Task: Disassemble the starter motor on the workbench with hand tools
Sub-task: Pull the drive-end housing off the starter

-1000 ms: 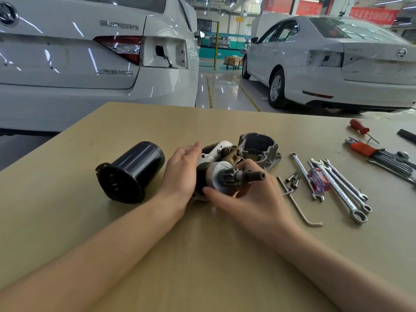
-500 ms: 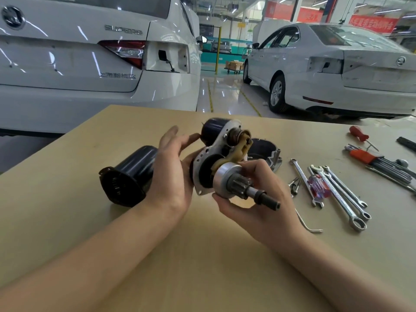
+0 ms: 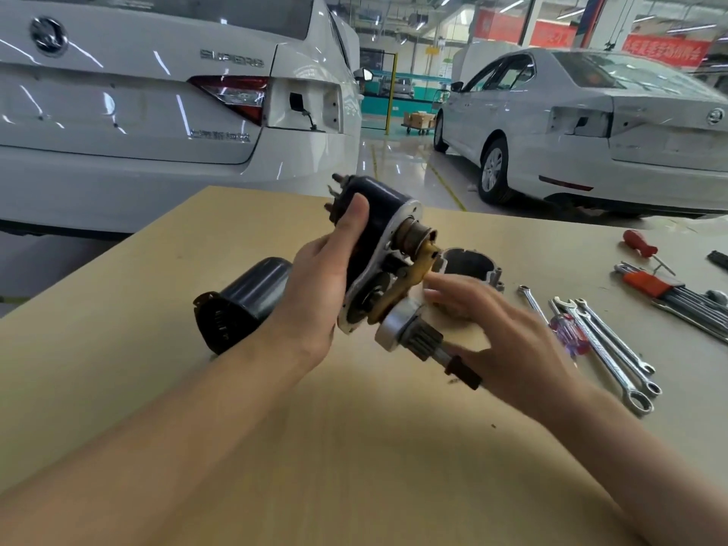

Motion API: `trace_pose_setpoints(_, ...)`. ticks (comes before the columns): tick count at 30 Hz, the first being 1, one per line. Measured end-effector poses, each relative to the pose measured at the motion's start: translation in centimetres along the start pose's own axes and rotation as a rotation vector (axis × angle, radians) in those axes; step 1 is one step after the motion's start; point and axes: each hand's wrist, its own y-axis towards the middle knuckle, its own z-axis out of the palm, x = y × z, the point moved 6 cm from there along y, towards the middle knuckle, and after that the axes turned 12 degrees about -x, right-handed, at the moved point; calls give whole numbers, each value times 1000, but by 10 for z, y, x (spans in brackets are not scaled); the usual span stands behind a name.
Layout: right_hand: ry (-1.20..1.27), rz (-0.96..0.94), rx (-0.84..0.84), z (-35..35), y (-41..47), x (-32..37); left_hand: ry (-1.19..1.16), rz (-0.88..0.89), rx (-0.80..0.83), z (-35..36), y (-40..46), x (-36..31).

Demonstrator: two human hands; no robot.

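Note:
My left hand (image 3: 319, 285) grips the starter motor's inner assembly (image 3: 374, 250) and holds it tilted above the workbench (image 3: 354, 447). The assembly has a black solenoid on top, a grey plate, a yellow fork lever (image 3: 405, 285) and a pinion gear with its shaft (image 3: 425, 340) pointing down to the right. My right hand (image 3: 504, 344) is beside the pinion with its fingers spread, fingertips near the fork lever; it is blurred. The black motor housing (image 3: 240, 305) lies on its side to the left. The grey nose housing (image 3: 468, 266) sits behind my right hand.
Several spanners (image 3: 606, 344) and a clear-handled screwdriver (image 3: 569, 333) lie to the right. A red hex key set (image 3: 669, 293) and a red-handled screwdriver (image 3: 640, 244) lie further right. Two white cars (image 3: 157, 112) stand beyond the bench.
My left hand has lifted and tilted the assembly higher, the solenoid now uppermost. My right hand has let go of the pinion end and opened beside it.

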Motion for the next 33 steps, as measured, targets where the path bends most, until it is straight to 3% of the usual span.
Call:
trace_pose_setpoints(5,126,293,-379,-31,3,-23,220,413,-78,0,-9,-42)
trace_pose_setpoints(12,223,265,-303,-24,8,-3,694,842,-183,13,-29,-51)
trace_pose_setpoints(17,325,316,-246,-22,14,4,827,929,-159,17,-33,-48)
trace_pose_setpoints(26,577,373,-295,-26,18,1,1112,1154,-18,30,-40,-40)
trace_pose_setpoints(29,565,366,-232,-23,15,-2,1127,1152,8,29,-39,-35)
trace_pose_setpoints(33,371,327,-187,-14,8,-1,1170,1202,25,27,-38,-25)
